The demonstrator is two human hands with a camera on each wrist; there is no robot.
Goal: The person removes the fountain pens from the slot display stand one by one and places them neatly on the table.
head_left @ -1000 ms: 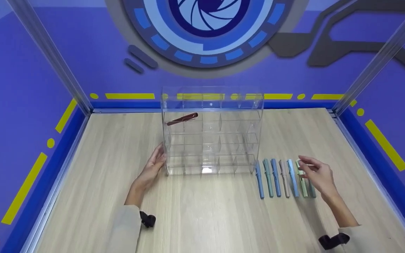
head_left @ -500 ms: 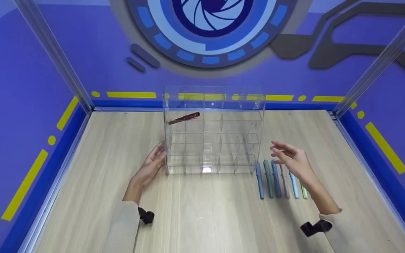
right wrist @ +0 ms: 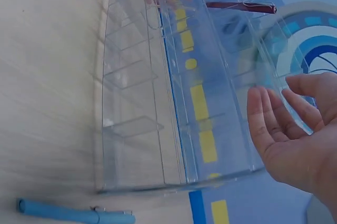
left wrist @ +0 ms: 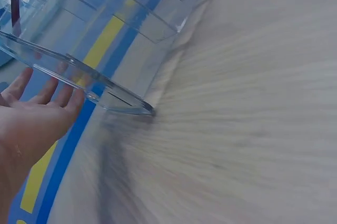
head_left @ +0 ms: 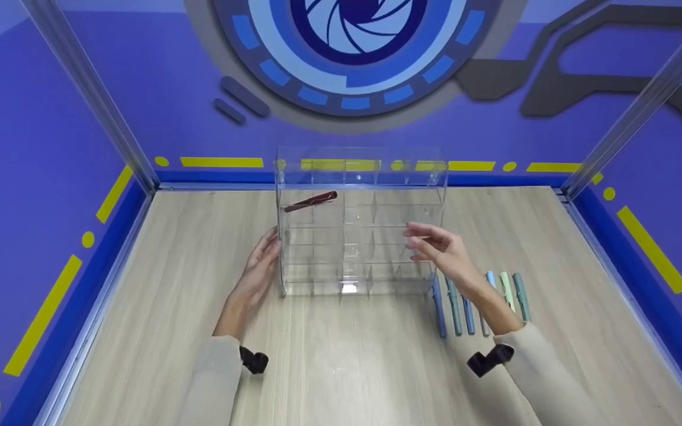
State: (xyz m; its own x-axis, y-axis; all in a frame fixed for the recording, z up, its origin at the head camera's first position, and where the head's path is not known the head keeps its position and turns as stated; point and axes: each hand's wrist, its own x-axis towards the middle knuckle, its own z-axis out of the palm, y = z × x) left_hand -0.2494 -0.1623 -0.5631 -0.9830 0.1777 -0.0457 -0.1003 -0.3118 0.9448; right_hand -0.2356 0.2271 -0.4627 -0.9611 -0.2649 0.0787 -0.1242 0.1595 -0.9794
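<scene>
A clear acrylic organizer with rows of compartments stands upright on the table. My left hand rests against its left side, fingers extended along the outer wall, as the left wrist view also shows. A dark red pen lies slanted in an upper left compartment, its clip showing in the right wrist view. My right hand holds nothing; its loosely bent fingers overlap the organizer's right side in the head view. Under and beside the right forearm lies a row of several pens, among them a blue pen and a green pen.
The wood-grain table is bounded by metal rails and purple-blue printed panels at the back and sides. A blue pen lies close to the organizer's near right corner in the right wrist view.
My right hand has moved left from over the pens at the right end of the row to the organizer's right side, uncovering those pens. The left hand stays at the organizer's left side.
</scene>
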